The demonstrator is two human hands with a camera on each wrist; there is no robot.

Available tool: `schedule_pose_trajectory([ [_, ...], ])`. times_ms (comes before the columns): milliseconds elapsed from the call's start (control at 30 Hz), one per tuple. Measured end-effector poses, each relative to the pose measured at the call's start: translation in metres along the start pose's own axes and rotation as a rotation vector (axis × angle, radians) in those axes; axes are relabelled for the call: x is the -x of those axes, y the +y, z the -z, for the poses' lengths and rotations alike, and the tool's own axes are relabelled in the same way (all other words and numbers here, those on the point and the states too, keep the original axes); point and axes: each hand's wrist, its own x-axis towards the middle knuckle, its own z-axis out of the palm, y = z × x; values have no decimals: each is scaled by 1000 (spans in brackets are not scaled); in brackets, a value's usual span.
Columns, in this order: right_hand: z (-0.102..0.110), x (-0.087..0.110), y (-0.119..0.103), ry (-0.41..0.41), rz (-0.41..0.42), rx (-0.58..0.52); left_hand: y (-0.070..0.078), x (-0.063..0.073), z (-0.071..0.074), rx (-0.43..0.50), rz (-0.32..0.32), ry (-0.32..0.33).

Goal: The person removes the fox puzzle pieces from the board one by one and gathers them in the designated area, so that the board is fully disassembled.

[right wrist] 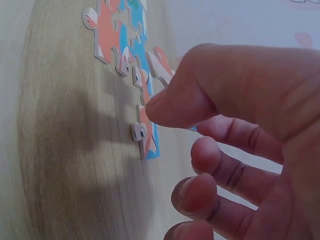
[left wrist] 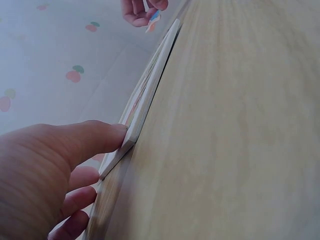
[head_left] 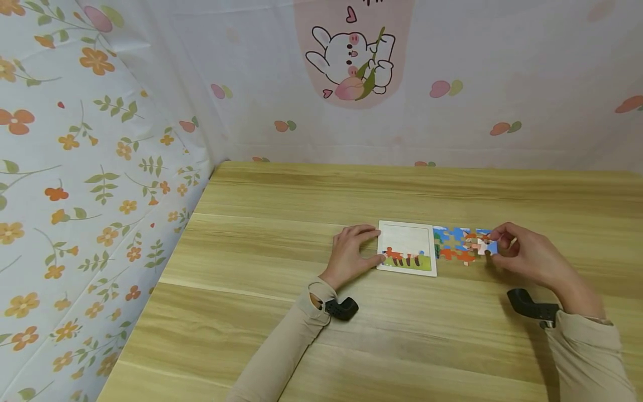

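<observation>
Head, right hand (head_left: 534, 257): thumb and finger pinch a puzzle piece (head_left: 486, 247) at their tips, near loose pieces (head_left: 447, 254).
Head, left hand (head_left: 350, 251): spread, touching tray (head_left: 407, 239) edge.
Left wrist: thumb on tray rim.
Right wrist: pinch mostly hidden by thumb.

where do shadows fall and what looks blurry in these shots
Head view: a dark shadow lies on the wooden tabletop beside the right sleeve; left wrist view: the wood grain looks smeared and soft; right wrist view: a broad, soft-edged shadow darkens the tabletop beside the puzzle pieces.
</observation>
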Motion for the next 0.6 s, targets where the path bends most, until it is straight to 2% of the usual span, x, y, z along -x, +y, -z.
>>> schedule_pose_trajectory([
  [600, 3, 3, 1, -37, -25, 25, 1, 0, 0, -12, 7, 0],
])
